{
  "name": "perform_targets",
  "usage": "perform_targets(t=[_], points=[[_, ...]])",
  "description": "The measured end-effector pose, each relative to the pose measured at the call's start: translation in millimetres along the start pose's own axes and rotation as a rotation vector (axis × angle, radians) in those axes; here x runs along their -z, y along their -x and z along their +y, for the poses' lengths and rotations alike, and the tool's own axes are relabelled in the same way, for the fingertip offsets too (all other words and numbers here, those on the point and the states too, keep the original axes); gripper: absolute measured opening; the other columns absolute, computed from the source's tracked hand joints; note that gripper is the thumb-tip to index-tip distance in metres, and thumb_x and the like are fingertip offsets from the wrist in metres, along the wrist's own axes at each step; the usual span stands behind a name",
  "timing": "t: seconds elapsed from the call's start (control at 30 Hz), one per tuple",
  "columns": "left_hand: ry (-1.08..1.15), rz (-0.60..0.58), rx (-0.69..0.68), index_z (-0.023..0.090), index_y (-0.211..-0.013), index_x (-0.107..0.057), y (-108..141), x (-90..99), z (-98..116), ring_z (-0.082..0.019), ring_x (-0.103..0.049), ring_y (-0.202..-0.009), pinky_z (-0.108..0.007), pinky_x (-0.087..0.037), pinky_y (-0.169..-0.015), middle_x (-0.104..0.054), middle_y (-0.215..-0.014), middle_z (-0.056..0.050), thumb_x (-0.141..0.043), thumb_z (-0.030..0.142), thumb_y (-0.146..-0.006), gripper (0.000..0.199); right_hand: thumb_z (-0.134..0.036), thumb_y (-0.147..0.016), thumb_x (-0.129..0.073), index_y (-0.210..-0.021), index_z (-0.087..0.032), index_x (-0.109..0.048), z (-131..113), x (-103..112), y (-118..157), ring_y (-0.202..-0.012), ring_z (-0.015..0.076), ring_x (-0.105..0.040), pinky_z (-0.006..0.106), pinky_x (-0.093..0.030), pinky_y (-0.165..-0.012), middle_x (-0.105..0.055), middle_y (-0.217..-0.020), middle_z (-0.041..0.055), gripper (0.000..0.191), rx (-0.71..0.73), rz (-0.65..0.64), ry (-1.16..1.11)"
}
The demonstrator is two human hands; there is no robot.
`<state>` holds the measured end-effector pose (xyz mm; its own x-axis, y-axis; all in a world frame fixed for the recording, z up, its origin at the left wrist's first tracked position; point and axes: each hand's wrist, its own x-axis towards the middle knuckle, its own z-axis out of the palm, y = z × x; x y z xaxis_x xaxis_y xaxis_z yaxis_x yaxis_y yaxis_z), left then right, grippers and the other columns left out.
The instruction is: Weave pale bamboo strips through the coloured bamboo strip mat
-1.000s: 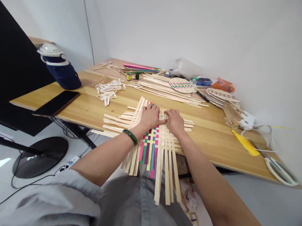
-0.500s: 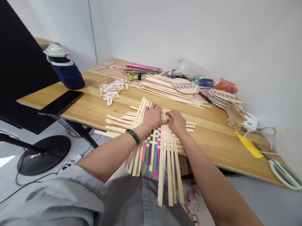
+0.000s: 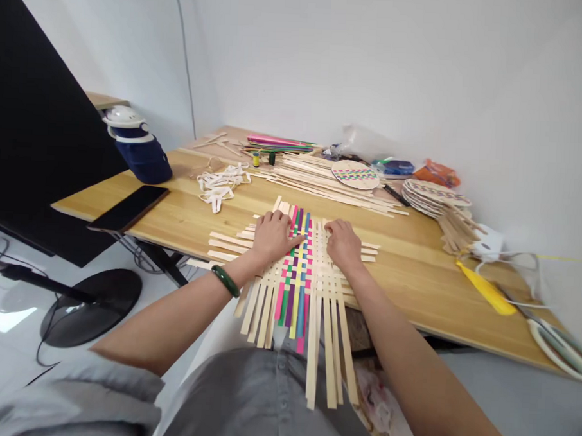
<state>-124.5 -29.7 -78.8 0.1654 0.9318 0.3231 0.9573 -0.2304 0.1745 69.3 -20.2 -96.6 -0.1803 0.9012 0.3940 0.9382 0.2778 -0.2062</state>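
Observation:
A woven mat of pale strips [image 3: 296, 263], with pink, green, purple, yellow and blue strips down its middle, lies at the table's front edge, its long ends hanging toward my lap. My left hand [image 3: 273, 238], below a green bangle [image 3: 225, 281], rests on the left part of the weave, fingers apart and thumb stretched over the coloured strips. On the right part, my right hand [image 3: 342, 245] has its fingers curled and pressed together at the weave's far right; what they pinch is too small to make out.
Behind the mat lie loose pale strips [image 3: 316, 180] and a round woven piece [image 3: 355, 174]. A phone [image 3: 129, 208], a blue-covered bottle [image 3: 144, 157] and white ribbon [image 3: 220, 184] are at left. Stacked fans [image 3: 434, 197], a yellow tassel [image 3: 485, 287] and scissors [image 3: 558, 342] are at right.
My left hand has moved left, away from my right hand, uncovering more of the coloured strips. My right hand stays near the far right of the weave. The view has shifted slightly.

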Motion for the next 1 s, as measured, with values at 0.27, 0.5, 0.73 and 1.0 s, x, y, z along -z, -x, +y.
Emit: perform_targets(t=[0.27,0.5,0.73,1.0], points=[[-0.046,0.006,-0.023,0.016,-0.112,-0.061,-6,-6.9,3,-0.033,-0.052,-0.111,-0.045,-0.038,-0.096,-0.061,-0.117,-0.014,-0.051,0.065,-0.086,0.057,-0.001,-0.081,-0.045,-0.104,-0.019,-0.065,7,0,-10,-0.109,0.0237,-0.052,0.034,-0.043,-0.087,-0.067,-0.112,0.0081,0.035,0.044,-0.045,0.015],[-0.039,-0.001,-0.092,0.018,-0.117,-0.06,-23,-15.0,6,-0.031,-0.051,-0.114,-0.042,-0.038,-0.097,-0.062,-0.121,-0.012,-0.05,0.055,-0.09,0.046,-0.006,-0.084,-0.047,-0.107,-0.018,-0.065,6,-1,-26,-0.105,0.0265,-0.054,0.036,-0.044,-0.08,-0.067,-0.112,0.0099,0.032,-0.065,-0.075,0.05],[-0.047,-0.036,-0.171,0.017,-0.115,-0.059,-25,-13.1,4,-0.034,-0.051,-0.112,-0.048,-0.038,-0.092,-0.062,-0.122,-0.014,-0.05,0.059,-0.088,0.052,-0.01,-0.088,-0.045,-0.109,-0.015,-0.064,-11,-9,-13,-0.108,0.0294,-0.048,0.037,-0.043,-0.082,-0.064,-0.112,0.0142,0.029,-0.116,-0.025,0.086],[-0.031,-0.044,-0.181,0.017,-0.11,-0.061,-32,-15.8,3,-0.035,-0.052,-0.111,-0.047,-0.036,-0.092,-0.062,-0.118,-0.014,-0.051,0.065,-0.085,0.055,-0.009,-0.086,-0.046,-0.105,-0.013,-0.064,-7,-9,-16,-0.103,0.0285,-0.048,0.037,-0.039,-0.086,-0.064,-0.109,0.0137,0.027,-0.084,-0.006,0.102]])
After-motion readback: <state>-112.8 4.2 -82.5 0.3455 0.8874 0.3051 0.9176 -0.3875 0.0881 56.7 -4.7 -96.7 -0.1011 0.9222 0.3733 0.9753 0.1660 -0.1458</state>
